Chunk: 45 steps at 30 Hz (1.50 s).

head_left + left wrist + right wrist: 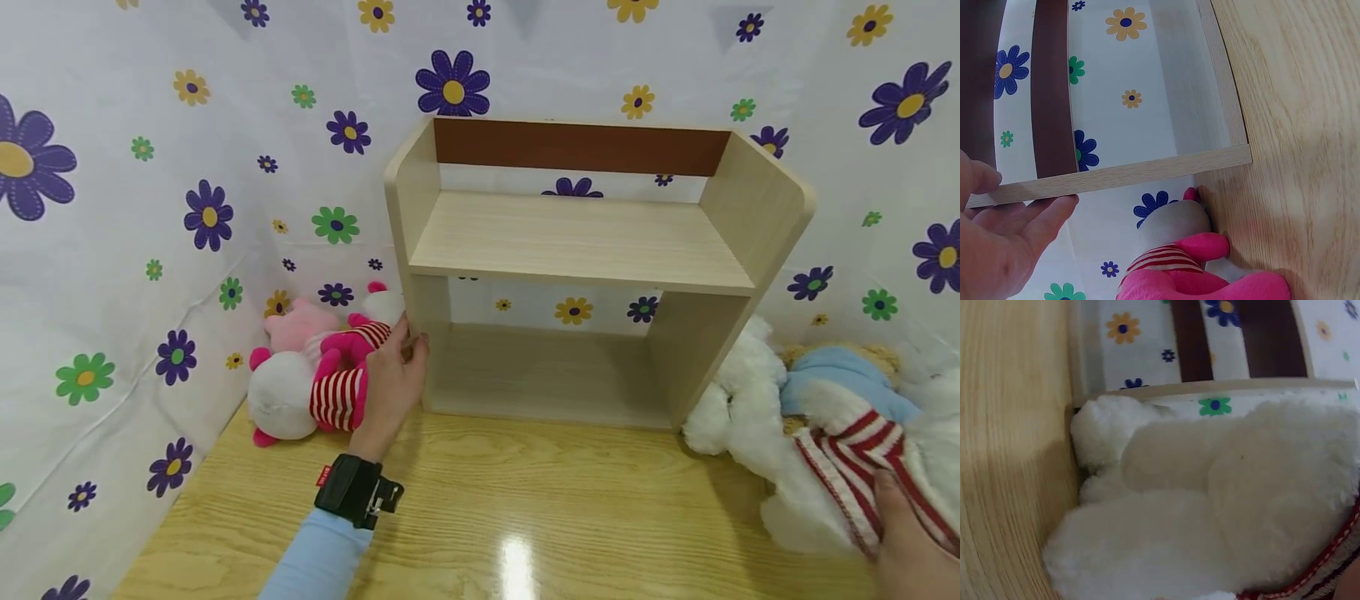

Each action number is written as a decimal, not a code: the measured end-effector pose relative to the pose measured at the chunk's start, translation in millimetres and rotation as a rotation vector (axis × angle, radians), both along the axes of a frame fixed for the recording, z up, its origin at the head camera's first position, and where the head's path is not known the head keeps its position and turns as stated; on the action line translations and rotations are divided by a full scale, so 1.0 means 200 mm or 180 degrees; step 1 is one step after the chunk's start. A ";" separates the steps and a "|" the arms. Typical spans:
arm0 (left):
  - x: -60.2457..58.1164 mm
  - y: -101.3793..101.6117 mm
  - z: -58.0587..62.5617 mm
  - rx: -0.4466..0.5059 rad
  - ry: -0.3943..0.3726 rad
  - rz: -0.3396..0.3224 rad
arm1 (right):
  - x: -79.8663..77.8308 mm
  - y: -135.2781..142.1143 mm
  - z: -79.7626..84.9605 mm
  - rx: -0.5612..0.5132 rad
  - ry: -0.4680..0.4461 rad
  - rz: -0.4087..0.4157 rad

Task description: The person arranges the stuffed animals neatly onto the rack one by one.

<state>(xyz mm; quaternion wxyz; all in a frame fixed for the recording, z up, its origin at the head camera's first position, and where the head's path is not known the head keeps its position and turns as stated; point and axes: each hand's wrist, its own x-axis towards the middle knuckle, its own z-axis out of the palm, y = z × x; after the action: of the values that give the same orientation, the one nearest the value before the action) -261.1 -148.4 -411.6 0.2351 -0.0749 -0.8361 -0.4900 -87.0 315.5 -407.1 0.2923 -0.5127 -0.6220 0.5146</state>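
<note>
A small light-wood desktop shelf [585,237] with two levels stands at the back of the table. My left hand [392,375] pinches its left side panel. In the left wrist view the thumb lies on the inner face and the fingers [1047,225] lie along the outer face of that panel. At the lower right, my right hand [911,533] grips a fluffy white plush toy [810,508] by its red-and-white striped clothing, thumb on the cloth. White fur [1166,537] fills much of the right wrist view beside the shelf's right panel.
Left of the shelf lie plush toys: a white-headed one [281,396] in pink and red stripes, another similar one [384,305] and a pink one [300,323]. Right of it are a white plush [738,392] and a blue-clothed plush [840,375]. Flower-printed cloth [247,150] hangs behind the wooden table [525,483].
</note>
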 end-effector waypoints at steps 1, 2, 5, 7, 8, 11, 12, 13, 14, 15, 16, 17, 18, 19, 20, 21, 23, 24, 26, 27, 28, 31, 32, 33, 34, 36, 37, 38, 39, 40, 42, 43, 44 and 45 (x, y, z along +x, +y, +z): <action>0.00 0.00 0.00 0.0005 0.0013 -0.0002 | -0.01 -0.04 0.01 0.0190 -0.0102 -0.0039; 0.00 0.00 0.00 0.0005 0.0029 0.0001 | -0.01 -0.08 0.01 0.0387 -0.0028 -0.0122; -0.01 -0.01 -0.01 0.0001 0.0073 0.0001 | -0.04 -0.15 0.01 0.0955 0.0404 -0.0013; -0.01 -0.01 -0.01 -0.0010 0.0088 -0.0002 | -0.05 -0.18 -0.01 0.1493 0.0755 0.0237; -0.01 -0.01 -0.01 -0.0018 0.0086 0.0000 | -0.06 -0.19 -0.03 0.1687 0.0923 0.0411; -0.01 -0.01 -0.02 -0.0027 0.0075 0.0005 | -0.08 -0.22 -0.08 0.2257 0.0844 0.0795; -0.01 -0.01 -0.02 -0.0026 0.0074 0.0012 | -0.08 -0.22 -0.10 0.2457 0.0797 0.0873; 0.00 -0.01 -0.02 -0.0024 0.0078 0.0014 | -0.09 -0.23 -0.12 0.2596 0.0688 0.0921; 0.00 0.00 -0.02 -0.0018 0.0086 0.0013 | -0.09 -0.25 -0.13 0.2736 0.0576 0.0963; 0.00 0.00 -0.02 -0.0012 0.0096 0.0005 | -0.09 -0.26 -0.15 0.2892 0.0453 0.1012; 0.00 0.00 -0.02 -0.0009 0.0105 0.0003 | -0.10 -0.27 -0.17 0.3031 0.0370 0.1063; 0.01 0.00 -0.02 -0.0004 0.0106 -0.0004 | -0.10 -0.29 -0.18 0.3156 0.0304 0.1116; 0.01 0.01 -0.02 -0.0008 0.0110 -0.0004 | -0.09 -0.30 -0.20 0.3250 0.0242 0.1188; 0.01 0.01 -0.02 -0.0010 0.0115 -0.0009 | -0.09 -0.32 -0.21 0.3317 0.0179 0.1287; 0.01 0.01 -0.02 -0.0011 0.0113 -0.0012 | -0.08 -0.33 -0.22 0.3382 0.0128 0.1375; 0.01 0.01 -0.02 -0.0018 0.0109 -0.0011 | -0.08 -0.34 -0.23 0.3426 0.0080 0.1449; 0.01 0.01 -0.03 -0.0026 0.0119 -0.0003 | -0.07 -0.36 -0.23 0.3519 0.0087 0.1619; 0.01 0.01 -0.03 -0.0024 0.0129 0.0003 | -0.07 -0.36 -0.23 0.3523 0.0121 0.1706; 0.01 0.01 -0.03 -0.0013 0.0144 0.0005 | -0.07 -0.36 -0.22 0.3434 0.0184 0.1906; 0.01 0.01 -0.03 -0.0009 0.0152 0.0010 | -0.07 -0.36 -0.21 0.3342 0.0184 0.2016; 0.00 0.01 -0.03 -0.0006 0.0159 0.0016 | -0.07 -0.35 -0.19 0.3228 0.0178 0.2151; 0.01 0.00 -0.03 -0.0006 0.0163 0.0032 | -0.08 -0.30 -0.14 0.2683 0.0086 0.2819; 0.01 0.00 -0.03 -0.0013 0.0160 0.0041 | -0.08 -0.28 -0.12 0.2473 -0.0055 0.3073; 0.01 0.00 -0.03 -0.0019 0.0166 0.0050 | -0.09 -0.25 -0.10 0.2301 -0.0187 0.3339; 0.01 0.00 -0.03 -0.0029 0.0167 0.0058 | -0.10 -0.22 -0.08 0.2127 -0.0317 0.3611; 0.01 0.00 -0.02 -0.0047 0.0167 0.0077 | -0.12 -0.16 -0.05 0.1914 -0.0642 0.4001; 0.01 0.00 -0.02 -0.0054 0.0164 0.0084 | -0.13 -0.14 -0.04 0.1917 -0.0780 0.4101; 0.01 -0.01 -0.02 -0.0060 0.0163 0.0089 | -0.14 -0.12 -0.04 0.1923 -0.0830 0.4174; 0.01 -0.01 -0.02 -0.0065 0.0163 0.0092 | -0.15 -0.11 -0.03 0.1964 -0.0861 0.4188; 0.01 -0.01 -0.02 -0.0072 0.0160 0.0095 | -0.15 -0.11 -0.03 0.1999 -0.0867 0.4177; 0.01 0.00 -0.02 -0.0083 0.0168 0.0085 | -0.14 -0.14 -0.02 0.2063 -0.0857 0.4101; 0.01 0.00 -0.02 -0.0086 0.0175 0.0069 | -0.14 -0.16 -0.03 0.2161 -0.0810 0.4024; 0.01 0.00 -0.02 -0.0091 0.0188 0.0063 | -0.12 -0.19 -0.02 0.2248 -0.0801 0.3963; 0.01 0.00 -0.02 -0.0094 0.0202 0.0052 | -0.11 -0.22 -0.03 0.2393 -0.0755 0.3904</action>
<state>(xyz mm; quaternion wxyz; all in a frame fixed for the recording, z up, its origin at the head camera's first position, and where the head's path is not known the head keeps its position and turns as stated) -259.3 -148.6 -416.4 0.2643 -0.0870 -0.8359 -0.4731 -109.4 271.8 -412.1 0.0383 0.0108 -0.9596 0.2784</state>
